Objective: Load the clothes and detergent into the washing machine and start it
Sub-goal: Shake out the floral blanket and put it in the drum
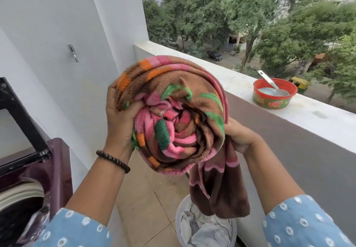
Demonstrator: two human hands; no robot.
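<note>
A bunched fleece blanket [173,115], brown with pink, orange and green patches, is held up at chest height over the balcony floor. My left hand [120,119] grips its left side and my right hand [240,137] holds its right side, with one end hanging down. The maroon top-load washing machine [57,169] stands at the lower left with its black-framed lid [21,123] raised and the drum open. A red tub of detergent powder [274,94] with a metal spoon in it sits on the parapet ledge.
A pale laundry basket [206,227] with grey clothes stands on the tiled floor below the blanket. The white parapet ledge [317,115] runs along the right, with trees and a street far beyond. A white wall with a metal hook [73,53] is on the left.
</note>
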